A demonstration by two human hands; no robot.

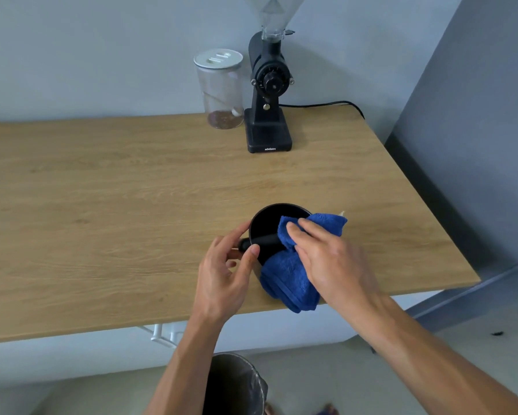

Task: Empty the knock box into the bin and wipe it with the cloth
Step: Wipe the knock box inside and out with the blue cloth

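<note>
While the wiping went on, noted as follows, judged from the single head view.

Stage: wiping under way; emptying judged done, since no grounds showed in the visible part of the box interior, though the cloth hid some of it.

Knock box (pixel 268 227): stood upright on the wooden counter (pixel 132 220), lower centre of the frame, near the front edge; round, black, crossbar visible inside.

Cloth (pixel 293 280): blue, folded thick; upper end pushed over the rim into the right side of the box, lower end draped down the outside toward the counter edge.

Right hand (pixel 326 259): lay flat on the cloth, fingers (pixel 308 232) together and extended, pressing the fabric against the rim and inner wall.

Left hand (pixel 225 274): steadied the box from the left; thumb and fingers curled and clamped around the bar's end knob and the side wall.

Bin (pixel 236 384): below the counter, bottom centre of the frame, lined with a bag; contents too dark to tell.

Grinder (pixel 268 94) and jar (pixel 220 88): upper centre, against the wall, well apart from the work.

Left to do: probably the rest of the inner wall, the bar and the base, then lifting the cloth out.

Doubt: hard to tell how much of the interior was already clean.
</note>
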